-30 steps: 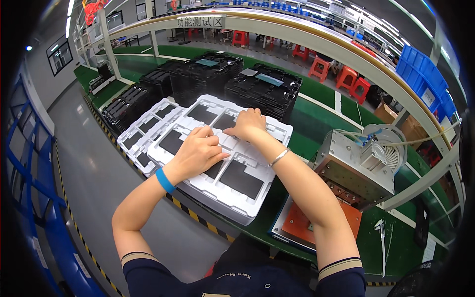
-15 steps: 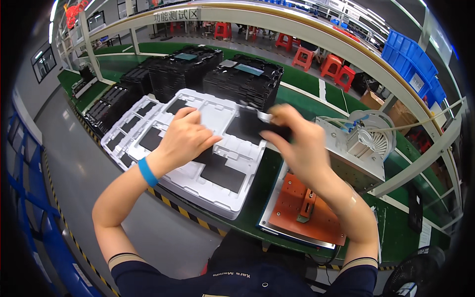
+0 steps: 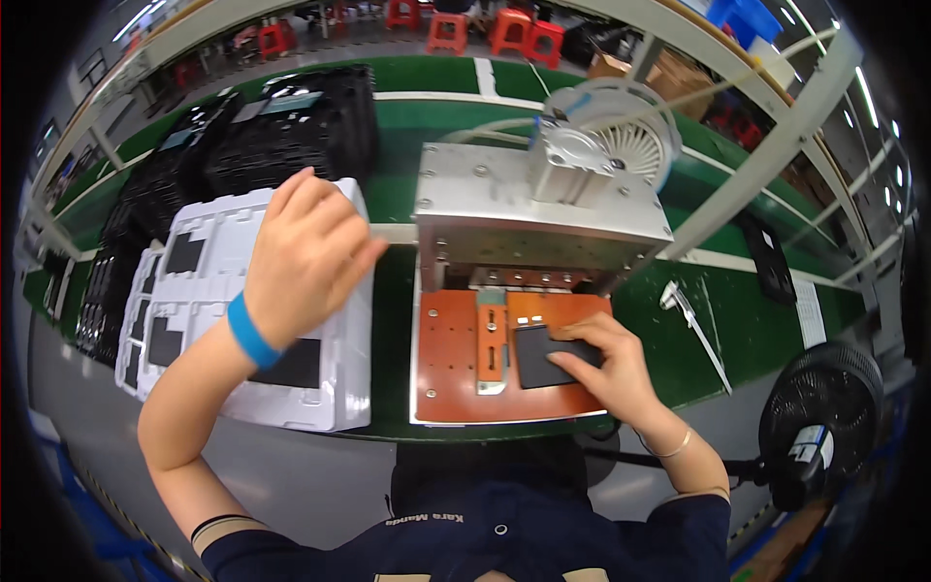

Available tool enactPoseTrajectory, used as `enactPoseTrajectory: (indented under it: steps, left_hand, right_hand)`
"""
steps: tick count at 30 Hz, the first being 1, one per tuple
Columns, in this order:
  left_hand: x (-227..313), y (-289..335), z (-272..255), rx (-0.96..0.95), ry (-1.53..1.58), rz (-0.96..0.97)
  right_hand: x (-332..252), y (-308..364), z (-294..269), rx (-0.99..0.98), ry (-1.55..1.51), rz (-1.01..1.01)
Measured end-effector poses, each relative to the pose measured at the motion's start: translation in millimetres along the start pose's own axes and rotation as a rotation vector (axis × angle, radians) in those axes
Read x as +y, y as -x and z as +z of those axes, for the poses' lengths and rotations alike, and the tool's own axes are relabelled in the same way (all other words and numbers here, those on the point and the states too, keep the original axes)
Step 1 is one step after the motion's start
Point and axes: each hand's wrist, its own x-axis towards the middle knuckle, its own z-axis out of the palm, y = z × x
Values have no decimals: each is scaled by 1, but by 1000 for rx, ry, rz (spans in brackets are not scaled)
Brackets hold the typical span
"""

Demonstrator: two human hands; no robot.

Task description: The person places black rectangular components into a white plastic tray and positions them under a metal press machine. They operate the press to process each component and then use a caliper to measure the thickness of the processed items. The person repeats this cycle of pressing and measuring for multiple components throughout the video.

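A flat black rectangular block (image 3: 543, 369), with small bright tabs at its far edge, lies on an orange plate (image 3: 450, 398). My right hand (image 3: 619, 367) grips its right side, thumb and fingers over the top. Just left of the block stands a slotted orange bar (image 3: 492, 335) fixed to the plate. My left hand (image 3: 308, 257) is raised over a white moulded tray (image 3: 351, 388), its fingers curled together. Whatever those fingers may hold is hidden. Several black rectangles, one of them a dark piece (image 3: 296, 365) beside my left wrist, sit in the tray's recesses.
Behind the plate rises a metal press housing (image 3: 485, 189) with a cylinder and a white reel (image 3: 630, 136). Black tray stacks (image 3: 291, 136) stand at the back left. On the green bench to the right lies a caliper (image 3: 696, 335); a black fan (image 3: 824, 407) stands nearer me.
The view has swung right. My right hand has carried the black block from above the white tray to the orange plate. The left hand stays raised over the tray, fingers still curled.
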Motion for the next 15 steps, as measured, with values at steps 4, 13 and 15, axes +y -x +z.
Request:
enactPoseTrajectory:
  steps: [4,13,15]
  left_hand:
    - [67,-8,-2,-167,277,325]
    - [111,14,30,-720,428,415]
    - [111,14,29,-751,436,409]
  right_hand:
    - [-1,-4,10,20,277,-261]
    - [4,-10,19,-77,331,-388]
    - [2,-12,19,-100,375,-405]
